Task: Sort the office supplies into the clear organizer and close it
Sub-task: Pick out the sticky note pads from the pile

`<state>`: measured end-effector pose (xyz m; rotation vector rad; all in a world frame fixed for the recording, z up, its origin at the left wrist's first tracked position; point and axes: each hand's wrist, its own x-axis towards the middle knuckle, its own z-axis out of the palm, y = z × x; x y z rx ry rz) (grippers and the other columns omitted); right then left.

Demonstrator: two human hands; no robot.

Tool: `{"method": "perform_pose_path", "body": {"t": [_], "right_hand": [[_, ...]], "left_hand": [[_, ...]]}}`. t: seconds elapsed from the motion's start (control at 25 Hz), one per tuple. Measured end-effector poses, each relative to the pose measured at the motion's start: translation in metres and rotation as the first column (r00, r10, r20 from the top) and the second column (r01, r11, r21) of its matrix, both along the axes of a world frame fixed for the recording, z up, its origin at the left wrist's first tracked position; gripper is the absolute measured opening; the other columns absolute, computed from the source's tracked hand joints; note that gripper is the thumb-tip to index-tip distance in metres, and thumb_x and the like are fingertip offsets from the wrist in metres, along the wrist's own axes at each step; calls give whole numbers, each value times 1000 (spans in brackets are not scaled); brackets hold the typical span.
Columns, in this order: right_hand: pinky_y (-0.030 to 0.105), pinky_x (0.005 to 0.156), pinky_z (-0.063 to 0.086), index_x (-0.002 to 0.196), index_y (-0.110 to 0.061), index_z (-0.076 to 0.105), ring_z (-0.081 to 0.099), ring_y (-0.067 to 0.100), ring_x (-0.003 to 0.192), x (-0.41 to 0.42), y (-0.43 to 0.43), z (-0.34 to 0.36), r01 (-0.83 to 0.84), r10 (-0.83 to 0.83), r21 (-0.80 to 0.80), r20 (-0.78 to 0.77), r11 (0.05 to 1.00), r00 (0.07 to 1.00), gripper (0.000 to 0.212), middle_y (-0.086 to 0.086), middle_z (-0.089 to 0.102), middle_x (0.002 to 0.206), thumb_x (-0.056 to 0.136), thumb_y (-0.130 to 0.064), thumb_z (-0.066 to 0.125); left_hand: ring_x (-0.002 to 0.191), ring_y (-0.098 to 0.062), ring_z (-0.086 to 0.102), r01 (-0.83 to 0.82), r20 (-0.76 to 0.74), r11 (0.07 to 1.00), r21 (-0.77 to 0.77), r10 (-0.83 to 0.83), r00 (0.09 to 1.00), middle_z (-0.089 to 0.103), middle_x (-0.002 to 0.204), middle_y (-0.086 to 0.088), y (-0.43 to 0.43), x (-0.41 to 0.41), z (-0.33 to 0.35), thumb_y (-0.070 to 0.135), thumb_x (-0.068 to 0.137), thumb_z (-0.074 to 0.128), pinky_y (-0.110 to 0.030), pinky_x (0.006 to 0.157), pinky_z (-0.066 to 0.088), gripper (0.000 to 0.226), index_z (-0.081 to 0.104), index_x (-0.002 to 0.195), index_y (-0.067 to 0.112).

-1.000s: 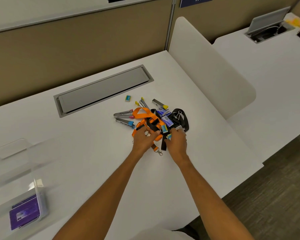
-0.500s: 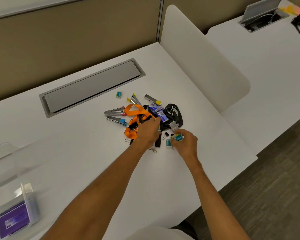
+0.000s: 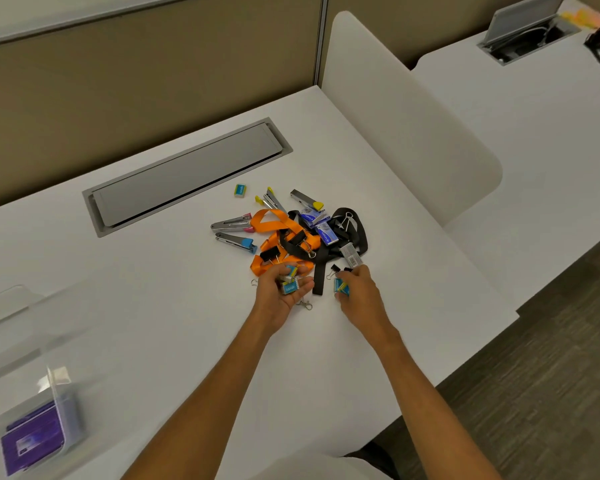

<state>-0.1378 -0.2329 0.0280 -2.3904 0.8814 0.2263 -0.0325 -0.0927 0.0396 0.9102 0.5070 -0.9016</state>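
A pile of supplies lies mid-desk: an orange lanyard [image 3: 274, 225], a black lanyard [image 3: 357, 225], black binder clips [image 3: 270, 253], blue staple boxes [image 3: 321, 225] and several staple removers [image 3: 232, 224]. My left hand [image 3: 282, 291] is palm up at the pile's near edge, cupping a few small blue-and-yellow boxes [image 3: 289, 284]. My right hand [image 3: 355, 289] pinches another small blue box [image 3: 341, 285] just to the right. One more small box [image 3: 240, 190] lies alone behind the pile. The clear organizer [image 3: 32, 386] stands open at the far left with a purple box [image 3: 32, 441] inside.
A grey cable hatch [image 3: 187, 173] is set into the white desk [image 3: 413, 271] behind the pile. A white curved divider [image 3: 406, 116] rises along the right side, with a neighbouring desk beyond. The desk's front edge drops to the floor at the lower right.
My left hand has left the lanyards and turned palm up with small boxes in it. My right hand has lifted a small blue box off the desk beside it.
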Motion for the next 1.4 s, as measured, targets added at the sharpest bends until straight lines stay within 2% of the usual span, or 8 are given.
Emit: {"method": "perform_pose_path", "body": {"t": [0.32, 0.56, 0.76, 0.88, 1.0, 1.12, 1.24, 1.4], "right_hand": [[32, 98, 50, 135, -8, 52, 53, 27, 121, 1, 16, 1, 11, -12, -45, -10, 999, 1000, 49, 11, 44, 136, 89, -12, 68], [1, 72, 44, 123, -16, 63, 59, 13, 105, 15, 36, 37, 82, -156, 278, 254, 957, 955, 47, 4, 53, 119, 79, -14, 79], [15, 95, 46, 124, -22, 64, 56, 12, 114, 38, 77, 59, -140, 50, 298, 292, 944, 955, 47, 0, 60, 126, 80, -10, 77], [19, 94, 51, 121, -23, 66, 58, 9, 114, 43, 91, 64, -137, -11, 435, 319, 890, 948, 45, -5, 64, 124, 80, -6, 76], [21, 85, 57, 116, -23, 67, 62, 11, 110, 48, 103, 64, -46, -186, 650, 284, 759, 941, 40, -5, 64, 123, 80, -7, 77], [36, 84, 60, 115, -13, 66, 67, 21, 106, 57, 125, 69, 11, -319, 863, 175, 505, 931, 32, 8, 65, 119, 84, -14, 75], [45, 90, 57, 111, -3, 67, 69, 27, 105, 68, 165, 80, 41, -336, 959, 58, 280, 940, 31, 15, 69, 114, 92, -27, 66], [47, 93, 55, 116, 4, 63, 69, 31, 104, 79, 233, 88, 93, -241, 987, -59, 134, 969, 55, 20, 68, 114, 95, -46, 52]], "left_hand": [[98, -37, 69, -45, -22, 997, -60, 43, 999, 69, 107, -24, 9, -1, 0, 13, 90, 56, -43, 78, 60, 27, 62, 111, -4], [101, -35, 67, 1, 12, 1000, -19, -1, 1000, 71, 105, -19, 16, -11, 6, 21, 92, 56, -47, 93, 52, 22, 71, 95, 5], [106, -28, 67, -61, -8, 994, -93, 60, 998, 70, 114, -14, 29, -18, 16, 34, 94, 53, -41, 91, 52, 30, 67, 110, 12], [101, -28, 68, -146, -21, 987, -69, 145, 989, 69, 111, -16, 50, -14, 19, 29, 94, 53, -40, 82, 57, 29, 66, 111, 9], [100, -33, 68, -197, -15, 978, -71, 196, 980, 67, 110, -21, 80, -10, 22, 29, 95, 51, -40, 76, 60, 32, 65, 110, 3], [98, -34, 67, -250, 0, 966, -67, 251, 968, 68, 106, -20, 117, -9, 30, 37, 96, 50, -41, 79, 59, 39, 66, 106, 3], [99, -34, 66, -326, 21, 942, -85, 329, 944, 68, 108, -20, 167, -10, 40, 40, 95, 50, -40, 79, 57, 42, 64, 108, 3], [107, -37, 64, -430, 42, 899, -79, 434, 900, 66, 113, -23, 248, -17, 49, 40, 95, 52, -46, 96, 49, 44, 63, 111, 1]]}}
